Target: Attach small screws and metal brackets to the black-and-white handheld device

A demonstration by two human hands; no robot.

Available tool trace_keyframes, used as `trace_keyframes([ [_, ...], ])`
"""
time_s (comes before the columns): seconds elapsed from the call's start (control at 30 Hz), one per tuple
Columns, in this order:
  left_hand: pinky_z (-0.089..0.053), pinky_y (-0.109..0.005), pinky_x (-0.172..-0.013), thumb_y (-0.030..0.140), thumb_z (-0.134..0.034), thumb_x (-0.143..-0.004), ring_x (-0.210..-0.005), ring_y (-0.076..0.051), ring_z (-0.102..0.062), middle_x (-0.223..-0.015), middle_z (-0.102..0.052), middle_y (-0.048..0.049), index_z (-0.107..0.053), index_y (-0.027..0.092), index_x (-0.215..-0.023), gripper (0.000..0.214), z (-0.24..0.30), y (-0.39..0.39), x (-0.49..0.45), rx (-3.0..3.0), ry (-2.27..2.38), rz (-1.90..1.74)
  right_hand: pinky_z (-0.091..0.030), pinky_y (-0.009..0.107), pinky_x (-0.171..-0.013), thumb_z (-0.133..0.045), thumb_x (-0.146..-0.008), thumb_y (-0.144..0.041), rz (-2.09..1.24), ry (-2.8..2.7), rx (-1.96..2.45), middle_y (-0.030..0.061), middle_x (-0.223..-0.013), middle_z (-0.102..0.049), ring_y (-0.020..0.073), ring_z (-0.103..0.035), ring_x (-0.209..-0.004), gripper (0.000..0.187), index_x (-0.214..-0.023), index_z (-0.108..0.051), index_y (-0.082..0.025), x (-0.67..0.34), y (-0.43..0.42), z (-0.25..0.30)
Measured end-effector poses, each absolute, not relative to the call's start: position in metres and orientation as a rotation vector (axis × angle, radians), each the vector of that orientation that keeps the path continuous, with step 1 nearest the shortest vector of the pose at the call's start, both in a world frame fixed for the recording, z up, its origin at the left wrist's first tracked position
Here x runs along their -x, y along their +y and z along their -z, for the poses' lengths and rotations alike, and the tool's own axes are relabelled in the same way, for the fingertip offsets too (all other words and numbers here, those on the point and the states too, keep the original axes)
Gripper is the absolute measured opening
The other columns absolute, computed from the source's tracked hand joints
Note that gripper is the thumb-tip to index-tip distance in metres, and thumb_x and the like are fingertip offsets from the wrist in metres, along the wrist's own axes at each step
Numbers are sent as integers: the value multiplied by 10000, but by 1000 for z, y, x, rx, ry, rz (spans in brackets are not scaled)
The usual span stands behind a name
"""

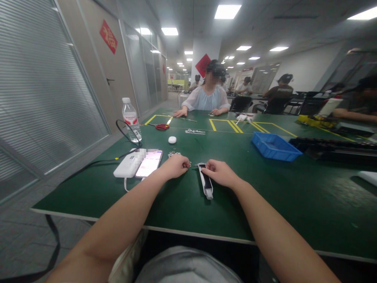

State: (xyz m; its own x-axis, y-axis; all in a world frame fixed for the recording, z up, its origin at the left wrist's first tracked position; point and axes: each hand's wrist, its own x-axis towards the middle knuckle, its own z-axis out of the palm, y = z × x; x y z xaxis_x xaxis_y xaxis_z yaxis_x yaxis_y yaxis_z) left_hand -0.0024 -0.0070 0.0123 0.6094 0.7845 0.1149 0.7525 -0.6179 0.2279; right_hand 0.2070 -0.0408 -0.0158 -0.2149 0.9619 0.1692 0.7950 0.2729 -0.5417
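Observation:
My left hand [177, 166] is closed in a pinch just above the green table, left of centre. A tiny shiny piece shows by its fingertips, too small to name. To its right lies a long, narrow white device [206, 181] with a black upper face and a pale, translucent near end. My right hand [220, 172] grips it from the right side, thumb across the far part of the black face. A thin metal tip [194, 165] sticks out leftward from the device's far end, toward my left fingers. Small metal parts [173, 154] lie partly hidden behind my left hand.
At left are a lit phone [149, 163], a white power bank [126, 167] with cables, and a water bottle [131, 120]. A white earbud case [172, 140], red-handled scissors [161, 127] and a blue tray [275, 147] lie farther out. A person [209, 98] sits opposite.

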Motion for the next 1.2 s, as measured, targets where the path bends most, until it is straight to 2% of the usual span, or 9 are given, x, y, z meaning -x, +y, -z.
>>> trace_keyframes([
  [0.3, -426, -231, -671, 173, -522, -765, -737, -147, -583, -808, -665, -21, -669, 184, -859, 175, -8, 1, 8, -2685, 1303, -430, -316, 233, -525, -516, -795, -457, -479, -2076, 1589, -17, -607, -551, 113, -481, -559, 274, -717, -540, -195, -207, -41, 16],
  [0.57, -436, -263, -735, 259, -501, -844, -820, -174, -587, -891, -649, -41, -649, 207, -904, 169, -4, 20, 24, -2520, 1656, -697, -320, 232, -526, -518, -795, -456, -480, -2074, 1599, -16, -613, -555, 112, -480, -561, 272, -724, -543, -195, -207, -41, 16],
  [0.67, -434, -270, -747, 273, -497, -853, -845, -183, -590, -907, -652, -52, -644, 198, -917, 177, -5, 21, 27, -2480, 1731, -655, -318, 232, -526, -517, -797, -455, -479, -2077, 1607, -15, -617, -557, 114, -483, -567, 270, -725, -544, -195, -206, -42, 14],
  [0.93, -423, -327, -784, 257, -510, -822, -921, -225, -589, -984, -648, -58, -648, 219, -913, 170, -6, 9, 21, -2640, 1726, -241, -320, 233, -523, -529, -789, -445, -504, -2058, 1610, -10, -618, -565, 113, -483, -558, 264, -716, -546, -192, -206, -42, 13],
  [1.2, -408, -370, -834, 266, -499, -803, -951, -238, -586, -1021, -654, -55, -658, 253, -987, 243, -11, 5, 21, -2637, 1757, -340, -320, 236, -526, -519, -797, -458, -497, -2067, 1595, -8, -625, -568, 119, -489, -568, 273, -725, -551, -196, -207, -42, 14],
])
